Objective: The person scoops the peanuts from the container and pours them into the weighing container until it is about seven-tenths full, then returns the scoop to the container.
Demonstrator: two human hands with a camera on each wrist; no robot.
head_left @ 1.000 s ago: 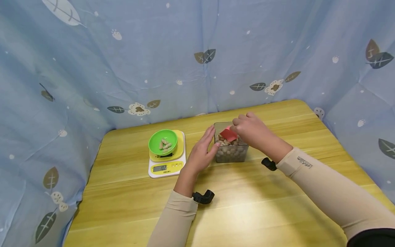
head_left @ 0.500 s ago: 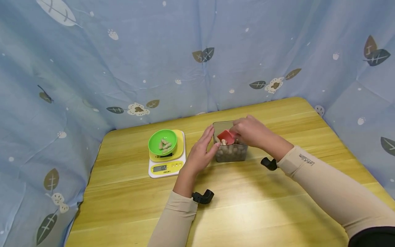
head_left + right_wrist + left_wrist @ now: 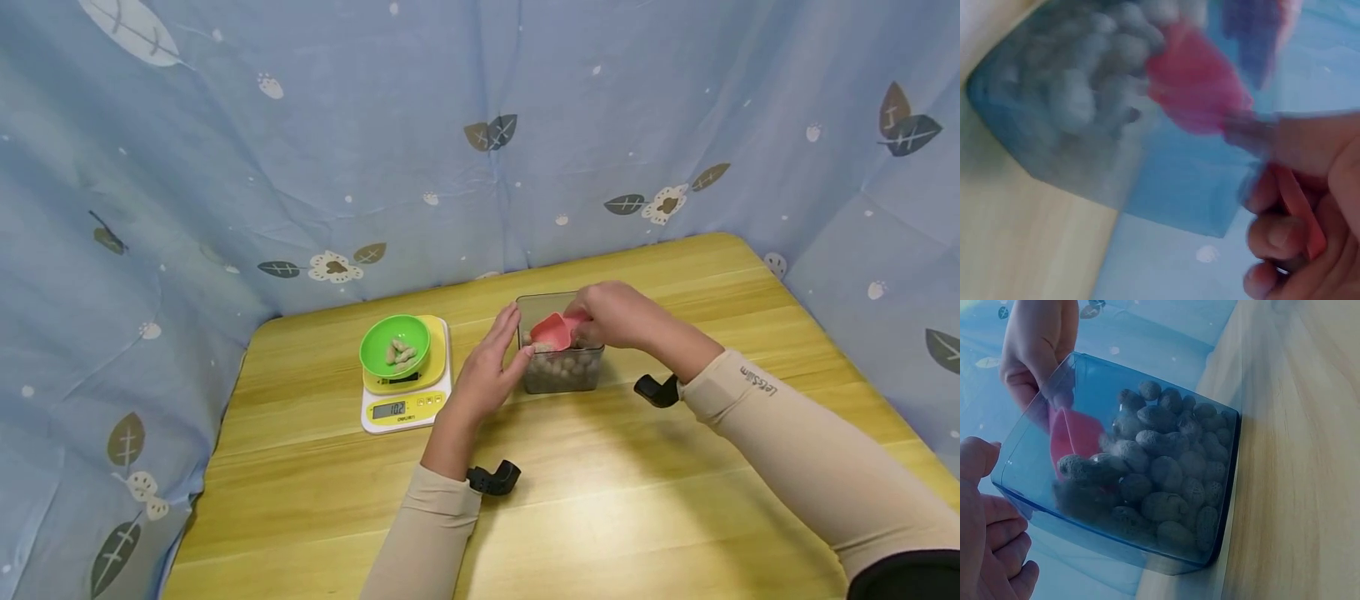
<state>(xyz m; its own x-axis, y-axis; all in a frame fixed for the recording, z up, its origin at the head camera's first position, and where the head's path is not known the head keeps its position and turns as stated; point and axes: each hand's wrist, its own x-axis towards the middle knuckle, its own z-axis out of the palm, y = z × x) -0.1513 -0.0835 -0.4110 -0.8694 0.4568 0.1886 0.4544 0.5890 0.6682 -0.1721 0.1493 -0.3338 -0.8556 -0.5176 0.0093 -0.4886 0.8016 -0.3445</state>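
A clear grey plastic box (image 3: 534, 308) holds many unshelled peanuts (image 3: 1166, 472). My left hand (image 3: 486, 373) rests against the box's left side, its fingers straight and its thumb at the front rim. My right hand (image 3: 617, 315) grips a red scoop (image 3: 552, 332) by its handle (image 3: 1299, 209), fingers wrapped round it in the right wrist view. The scoop's bowl sits inside the box, its front edge down among the peanuts; in the left wrist view some peanuts lie right at its mouth.
Left of the box, a yellow-and-white kitchen scale (image 3: 427, 406) reads about 10.2. On it stands a green bowl (image 3: 372, 354) with several peanuts (image 3: 402, 353). The wooden table (image 3: 315, 500) meets a blue patterned curtain (image 3: 420, 125) at the back.
My right hand has lowered and tipped the scoop among the peanuts, its wrist shifting slightly right. The scoop's hollow now shows more. My left hand stays against the box.
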